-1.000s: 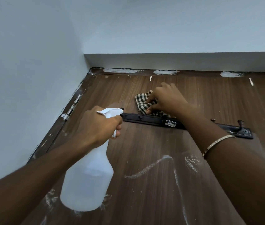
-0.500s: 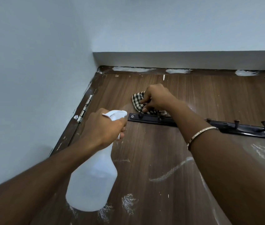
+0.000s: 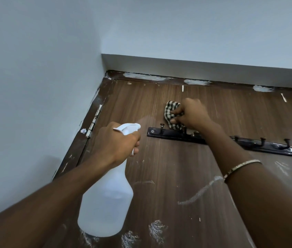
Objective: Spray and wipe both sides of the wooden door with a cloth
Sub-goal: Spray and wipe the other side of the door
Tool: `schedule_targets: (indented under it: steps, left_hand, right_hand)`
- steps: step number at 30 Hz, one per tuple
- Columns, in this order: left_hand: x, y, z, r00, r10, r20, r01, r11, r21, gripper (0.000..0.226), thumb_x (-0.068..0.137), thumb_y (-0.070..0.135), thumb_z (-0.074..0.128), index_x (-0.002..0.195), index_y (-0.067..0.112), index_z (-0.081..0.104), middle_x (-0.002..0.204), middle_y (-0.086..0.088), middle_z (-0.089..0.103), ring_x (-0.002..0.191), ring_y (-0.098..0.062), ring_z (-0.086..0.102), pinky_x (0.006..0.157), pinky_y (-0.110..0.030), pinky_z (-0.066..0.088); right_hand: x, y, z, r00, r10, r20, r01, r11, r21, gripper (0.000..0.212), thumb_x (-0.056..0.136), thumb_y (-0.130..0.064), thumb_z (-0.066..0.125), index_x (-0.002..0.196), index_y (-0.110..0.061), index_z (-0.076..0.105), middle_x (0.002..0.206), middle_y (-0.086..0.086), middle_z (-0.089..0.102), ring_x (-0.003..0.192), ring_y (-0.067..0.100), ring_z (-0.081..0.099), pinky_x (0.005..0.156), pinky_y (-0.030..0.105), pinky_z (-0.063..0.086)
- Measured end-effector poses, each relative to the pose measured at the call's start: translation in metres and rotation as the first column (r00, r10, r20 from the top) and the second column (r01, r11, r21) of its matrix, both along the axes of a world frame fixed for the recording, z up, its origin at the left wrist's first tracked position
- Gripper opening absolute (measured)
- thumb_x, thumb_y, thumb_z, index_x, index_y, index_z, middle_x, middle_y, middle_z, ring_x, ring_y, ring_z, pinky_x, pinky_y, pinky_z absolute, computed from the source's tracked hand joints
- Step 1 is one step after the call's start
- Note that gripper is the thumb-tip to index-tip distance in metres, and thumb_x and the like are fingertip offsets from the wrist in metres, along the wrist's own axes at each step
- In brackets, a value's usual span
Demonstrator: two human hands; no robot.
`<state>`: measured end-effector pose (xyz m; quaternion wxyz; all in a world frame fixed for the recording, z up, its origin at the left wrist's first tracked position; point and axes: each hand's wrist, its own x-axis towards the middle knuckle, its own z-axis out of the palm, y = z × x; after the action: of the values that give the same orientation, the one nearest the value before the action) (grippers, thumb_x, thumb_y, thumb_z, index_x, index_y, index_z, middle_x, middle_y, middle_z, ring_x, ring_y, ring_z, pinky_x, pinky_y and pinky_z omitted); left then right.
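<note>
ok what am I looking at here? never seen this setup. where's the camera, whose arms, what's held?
No robot here: these are a person's two bare arms, seen from one wide-angle camera worn on the head, looking forward and down. That is probably why the wooden door looks tilted like a floor. The left hand grips a white spray bottle by its trigger head, nozzle towards the door. The right hand holds a checked cloth against the door, just above a dark coat hook rail fixed to it. A metal hinge sits at the door's left edge, and white smears mark the wood. A thin bracelet is on the right wrist.
</note>
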<state>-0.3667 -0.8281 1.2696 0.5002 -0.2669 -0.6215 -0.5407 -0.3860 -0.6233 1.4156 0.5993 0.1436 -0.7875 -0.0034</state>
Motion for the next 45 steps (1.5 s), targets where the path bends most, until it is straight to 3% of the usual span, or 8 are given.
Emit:
schedule_targets:
  steps: [4, 10, 14, 19, 24, 29, 35, 45]
  left_hand:
    - [-0.005, -0.010, -0.003, 1.000, -0.023, -0.002, 0.023, 1.000, 0.012, 0.004, 0.082, 0.025, 0.067, 0.079, 0.022, 0.067, 0.066, -0.002, 0.072, 0.061, -0.021, 0.072, 0.072, -0.046, 0.063]
    - [-0.011, -0.028, -0.013, 0.997, -0.050, -0.053, 0.052, 0.998, 0.027, 0.028, 0.094, 0.009, 0.056, 0.071, 0.025, 0.058, 0.048, 0.012, 0.057, 0.044, 0.013, 0.054, 0.041, -0.003, 0.040]
    - [-0.020, -0.045, -0.013, 0.999, -0.026, -0.033, 0.027, 0.999, 0.019, 0.011, 0.088, 0.020, 0.066, 0.078, 0.023, 0.068, 0.054, 0.011, 0.067, 0.052, -0.004, 0.066, 0.056, -0.019, 0.058]
    - [-0.026, -0.058, -0.016, 1.000, -0.020, -0.008, 0.020, 1.000, 0.006, 0.014, 0.095, 0.016, 0.060, 0.083, 0.021, 0.066, 0.056, 0.011, 0.068, 0.054, -0.003, 0.068, 0.055, -0.016, 0.056]
    - [-0.029, -0.065, -0.020, 0.998, -0.044, 0.038, 0.044, 0.999, 0.009, 0.008, 0.095, 0.021, 0.062, 0.095, 0.016, 0.068, 0.076, -0.004, 0.073, 0.065, -0.019, 0.073, 0.072, -0.035, 0.062]
    - [-0.025, -0.066, -0.020, 0.987, -0.128, 0.091, 0.127, 0.992, 0.018, 0.035, 0.069, 0.041, 0.065, 0.092, 0.015, 0.070, 0.077, -0.007, 0.074, 0.070, -0.027, 0.074, 0.081, -0.049, 0.061]
    - [-0.029, -0.067, -0.023, 0.993, -0.109, 0.043, 0.106, 0.992, 0.074, 0.008, 0.086, 0.024, 0.067, 0.090, 0.018, 0.071, 0.070, 0.000, 0.074, 0.064, -0.019, 0.074, 0.071, -0.033, 0.060]
    - [-0.026, -0.085, -0.017, 0.996, -0.057, 0.066, 0.051, 0.994, 0.100, 0.008, 0.092, 0.024, 0.063, 0.095, 0.020, 0.070, 0.072, 0.002, 0.073, 0.062, -0.014, 0.072, 0.072, -0.033, 0.060]
  right_hand:
    - [-0.002, -0.046, 0.005, 0.989, 0.124, 0.079, -0.121, 0.992, -0.042, 0.039, 0.076, -0.028, 0.091, 0.113, -0.023, 0.079, 0.113, 0.004, 0.075, 0.096, 0.017, 0.059, 0.080, 0.028, 0.043]
    - [-0.016, -0.108, -0.004, 0.993, 0.112, 0.020, -0.111, 0.991, -0.069, 0.052, 0.072, -0.033, 0.094, 0.117, -0.017, 0.073, 0.114, 0.008, 0.070, 0.108, 0.030, 0.065, 0.082, 0.038, 0.052]
    - [-0.022, -0.103, -0.001, 0.989, 0.113, -0.094, -0.132, 0.964, -0.232, 0.045, 0.084, -0.033, 0.085, 0.117, -0.009, 0.065, 0.117, 0.004, 0.062, 0.109, 0.025, 0.059, 0.079, 0.038, 0.047]
    - [-0.039, -0.120, -0.028, 0.972, -0.156, -0.175, 0.109, 0.962, -0.250, 0.030, 0.105, -0.025, 0.058, 0.130, -0.008, 0.061, 0.160, 0.025, 0.035, 0.150, 0.040, 0.030, 0.124, 0.053, 0.023]
    - [-0.067, -0.139, -0.102, 0.871, -0.432, -0.234, 0.395, 0.899, -0.188, 0.051, 0.101, -0.027, 0.058, 0.139, 0.006, 0.057, 0.140, 0.033, 0.056, 0.137, 0.042, 0.052, 0.126, 0.058, 0.011]
    - [-0.068, -0.137, -0.116, 0.864, -0.444, -0.235, 0.439, 0.895, -0.078, 0.045, 0.097, -0.024, 0.057, 0.127, 0.009, 0.066, 0.127, 0.035, 0.064, 0.122, 0.043, 0.064, 0.126, 0.055, 0.021]
    - [-0.064, -0.127, -0.051, 0.924, -0.314, -0.220, 0.302, 0.949, -0.088, 0.059, 0.110, -0.034, 0.020, 0.160, -0.003, 0.025, 0.167, 0.024, 0.023, 0.157, 0.038, 0.016, 0.124, 0.059, -0.012]
    - [-0.090, -0.150, -0.158, 0.922, -0.189, -0.339, 0.181, 0.982, -0.054, 0.061, 0.110, -0.034, 0.021, 0.152, 0.007, 0.040, 0.156, 0.036, 0.035, 0.150, 0.048, 0.031, 0.127, 0.057, 0.008]
